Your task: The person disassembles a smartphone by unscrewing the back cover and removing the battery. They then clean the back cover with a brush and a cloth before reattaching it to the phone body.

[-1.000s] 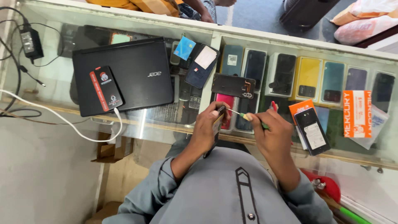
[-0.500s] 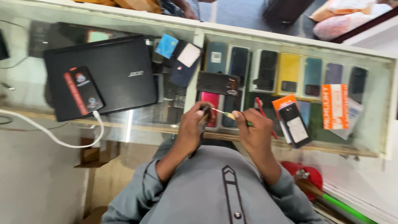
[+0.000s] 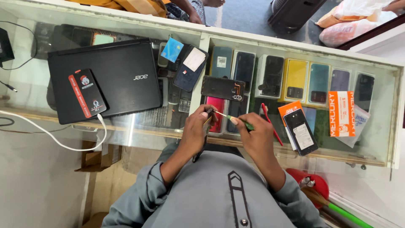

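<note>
My left hand (image 3: 195, 134) grips a dark phone (image 3: 206, 126) held on edge above the front of the glass counter (image 3: 143, 131). My right hand (image 3: 254, 136) holds a small green-handled screwdriver (image 3: 234, 118), its thin metal tip touching the upper end of the phone. Both hands sit close together over the counter's front edge, with my grey sleeves below them. Just beyond the hands lies a dark opened phone body (image 3: 222, 88) on the glass.
A closed black laptop (image 3: 109, 78) lies at left with a black and red packet (image 3: 87, 93) on it and a white cable (image 3: 55, 139) trailing off. Phones fill the case under the glass. An orange box (image 3: 341, 113), a boxed phone (image 3: 298, 128) and a red tool (image 3: 271, 123) lie right.
The view has shifted and steadied. My hands stay together on the phone, with the screwdriver tip still at its upper end.
</note>
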The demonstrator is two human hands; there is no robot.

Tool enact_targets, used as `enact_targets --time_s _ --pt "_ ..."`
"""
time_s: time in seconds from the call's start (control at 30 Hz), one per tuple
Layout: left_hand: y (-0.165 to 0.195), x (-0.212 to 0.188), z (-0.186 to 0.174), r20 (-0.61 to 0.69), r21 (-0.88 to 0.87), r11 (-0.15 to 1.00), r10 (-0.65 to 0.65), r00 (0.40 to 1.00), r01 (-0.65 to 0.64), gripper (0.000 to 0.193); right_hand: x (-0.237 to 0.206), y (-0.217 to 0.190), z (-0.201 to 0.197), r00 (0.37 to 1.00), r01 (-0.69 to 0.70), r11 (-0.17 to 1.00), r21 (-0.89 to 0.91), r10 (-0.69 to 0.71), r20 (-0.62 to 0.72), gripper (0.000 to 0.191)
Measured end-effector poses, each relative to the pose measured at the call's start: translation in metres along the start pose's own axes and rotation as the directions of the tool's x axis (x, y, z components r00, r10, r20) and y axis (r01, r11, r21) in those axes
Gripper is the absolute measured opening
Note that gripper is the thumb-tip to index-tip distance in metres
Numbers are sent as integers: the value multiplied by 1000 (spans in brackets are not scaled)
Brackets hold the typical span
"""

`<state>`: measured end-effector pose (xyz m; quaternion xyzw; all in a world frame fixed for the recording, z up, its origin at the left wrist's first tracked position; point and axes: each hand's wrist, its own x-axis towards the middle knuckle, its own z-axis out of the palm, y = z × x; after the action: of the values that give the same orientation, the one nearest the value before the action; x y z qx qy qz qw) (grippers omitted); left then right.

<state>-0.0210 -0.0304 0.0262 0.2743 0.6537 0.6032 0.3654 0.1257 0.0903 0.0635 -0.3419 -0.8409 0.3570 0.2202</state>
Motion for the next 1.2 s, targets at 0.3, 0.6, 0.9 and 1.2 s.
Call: enact_targets --time_s 0.3,0.6,0.9,1.2 --pt "-17 -1 2 -17 -53 998 -18 1000 17 40 0 7 8 994 -90 989 116 83 66 16" --pt "-43 14 -10 63 -329 930 -155 986 167 48 8 43 15 901 -418 865 278 356 249 27" --pt "-76 17 -39 -103 -906 417 -380 919 70 50 0 121 1 956 -155 881 -448 20 -292 40" --pt "-73 13 -37 -159 -935 351 -285 945 -51 50 0 89 20 979 -21 969 -247 -30 -201 21"
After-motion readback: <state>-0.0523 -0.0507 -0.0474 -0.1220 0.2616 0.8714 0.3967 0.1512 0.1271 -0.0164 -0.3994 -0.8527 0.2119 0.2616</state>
